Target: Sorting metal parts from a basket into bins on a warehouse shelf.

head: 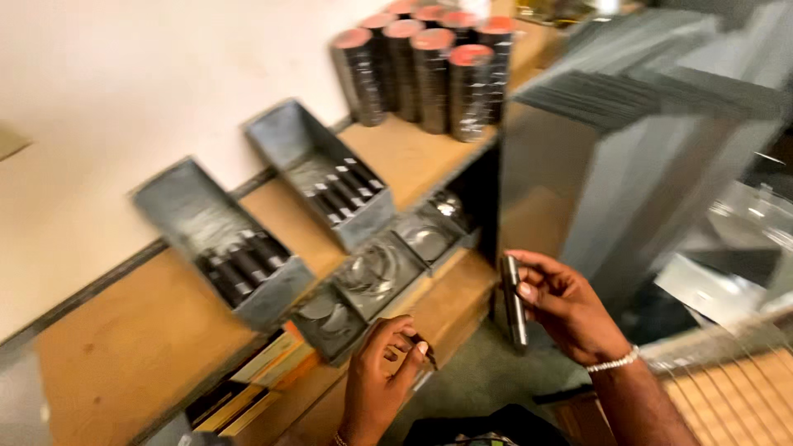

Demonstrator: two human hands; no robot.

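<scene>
My right hand (pixel 566 306) holds a short dark metal rod (pixel 514 302) upright between thumb and fingers, in front of a tall grey metal sheet. My left hand (pixel 382 376) is lower and to the left, its fingers pinched on a small dark part (pixel 424 347) that is too blurred to identify. Both hands hover over the front edge of a wooden bench (pixel 124 355). A beaded bracelet circles my right wrist.
Two grey metal trays (pixel 186 206) (pixel 289 136) holding dark cylinders sit on the bench. Lower open bins (pixel 376 277) hold round discs. Stacks of dark discs with red tops (pixel 429 70) stand at the back. Leaning metal sheets (pixel 628 149) fill the right.
</scene>
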